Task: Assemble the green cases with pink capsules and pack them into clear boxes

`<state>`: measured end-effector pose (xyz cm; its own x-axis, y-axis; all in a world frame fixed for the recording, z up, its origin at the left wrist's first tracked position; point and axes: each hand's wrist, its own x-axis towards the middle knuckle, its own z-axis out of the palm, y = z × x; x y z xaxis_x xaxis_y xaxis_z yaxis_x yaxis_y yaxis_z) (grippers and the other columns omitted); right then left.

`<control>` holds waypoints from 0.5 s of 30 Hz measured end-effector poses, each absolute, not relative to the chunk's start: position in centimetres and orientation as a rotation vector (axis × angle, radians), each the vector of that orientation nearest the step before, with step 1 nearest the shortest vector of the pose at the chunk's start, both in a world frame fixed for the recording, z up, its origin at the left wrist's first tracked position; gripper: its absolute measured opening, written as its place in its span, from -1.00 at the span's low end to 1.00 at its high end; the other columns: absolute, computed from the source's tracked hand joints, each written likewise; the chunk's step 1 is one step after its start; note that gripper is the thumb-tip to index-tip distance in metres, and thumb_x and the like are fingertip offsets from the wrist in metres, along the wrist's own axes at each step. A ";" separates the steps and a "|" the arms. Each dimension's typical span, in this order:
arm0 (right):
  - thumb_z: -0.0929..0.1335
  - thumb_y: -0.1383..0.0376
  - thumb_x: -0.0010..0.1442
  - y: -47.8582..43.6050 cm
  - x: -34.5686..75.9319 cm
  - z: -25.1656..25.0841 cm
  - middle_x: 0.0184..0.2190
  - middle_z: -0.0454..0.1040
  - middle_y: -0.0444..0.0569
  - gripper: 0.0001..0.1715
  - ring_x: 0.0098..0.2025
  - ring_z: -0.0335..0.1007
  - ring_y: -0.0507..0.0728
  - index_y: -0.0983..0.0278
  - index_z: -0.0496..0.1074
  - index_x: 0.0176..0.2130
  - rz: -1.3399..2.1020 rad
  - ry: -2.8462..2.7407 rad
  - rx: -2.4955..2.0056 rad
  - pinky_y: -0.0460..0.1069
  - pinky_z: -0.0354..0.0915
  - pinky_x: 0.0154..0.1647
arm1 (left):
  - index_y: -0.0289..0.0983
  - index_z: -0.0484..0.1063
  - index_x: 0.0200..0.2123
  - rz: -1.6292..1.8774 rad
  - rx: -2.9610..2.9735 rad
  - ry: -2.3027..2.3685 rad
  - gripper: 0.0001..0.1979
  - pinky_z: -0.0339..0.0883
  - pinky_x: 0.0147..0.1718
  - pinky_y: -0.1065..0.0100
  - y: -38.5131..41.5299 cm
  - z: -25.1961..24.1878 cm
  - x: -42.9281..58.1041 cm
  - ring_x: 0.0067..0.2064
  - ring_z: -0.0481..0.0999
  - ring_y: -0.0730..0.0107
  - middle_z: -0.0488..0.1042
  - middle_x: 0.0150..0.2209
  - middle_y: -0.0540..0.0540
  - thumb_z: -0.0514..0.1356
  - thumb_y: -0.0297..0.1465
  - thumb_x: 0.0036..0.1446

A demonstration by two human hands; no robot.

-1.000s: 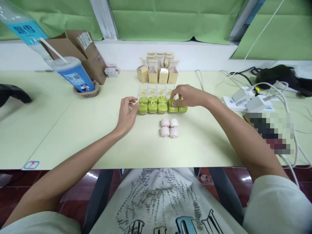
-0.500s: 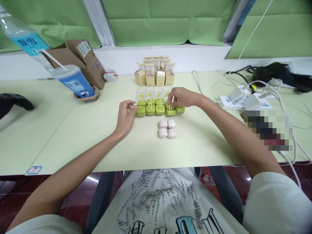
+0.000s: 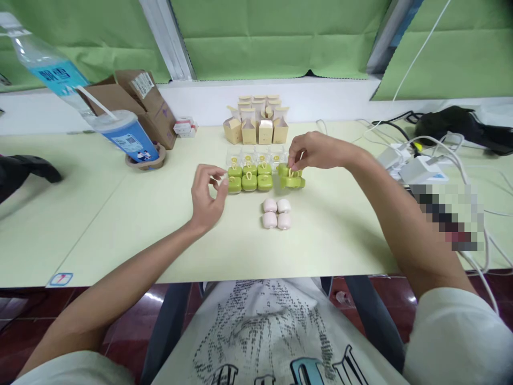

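Observation:
Two rows of small green cases (image 3: pixel 249 182) with pale loops on top stand mid-table. My left hand (image 3: pixel 208 195) is at the left end of the rows, thumb and fingers apart, nothing between them. At the right end, my right hand (image 3: pixel 306 152) pinches the pale loop of a green case (image 3: pixel 285 172), which is slightly blurred beside another green case. Clear plastic pieces with yellow marks (image 3: pixel 248 155) lie just behind the rows. Nearer my body sit pink-white rounded cases (image 3: pixel 270 220) in a two-by-two block.
Small open cardboard boxes (image 3: pixel 249 131) stand at the back. To the left are a blue cup (image 3: pixel 130 140), a bottle (image 3: pixel 56 75) and a brown carton (image 3: pixel 158 115). White chargers (image 3: pixel 422 171) and cables lie at the right.
My right hand has moved right with the green case, opening a gap in the rows. The fingers of my left hand have spread slightly.

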<state>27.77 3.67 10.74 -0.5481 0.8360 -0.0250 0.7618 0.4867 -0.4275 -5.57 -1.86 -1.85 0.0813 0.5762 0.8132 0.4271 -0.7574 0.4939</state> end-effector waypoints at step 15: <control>0.50 0.15 0.29 -2.2 30.1 10.3 -0.16 0.69 0.07 -0.79 -0.18 0.61 0.23 0.22 0.70 -0.27 0.964 -2.890 -1.215 0.09 0.43 -0.17 | -0.27 0.44 0.21 0.923 3.003 0.538 -0.70 0.66 -0.22 0.26 -5.8 -3.0 -2.6 -0.07 0.64 0.24 0.56 0.07 -0.25 0.19 -0.23 0.58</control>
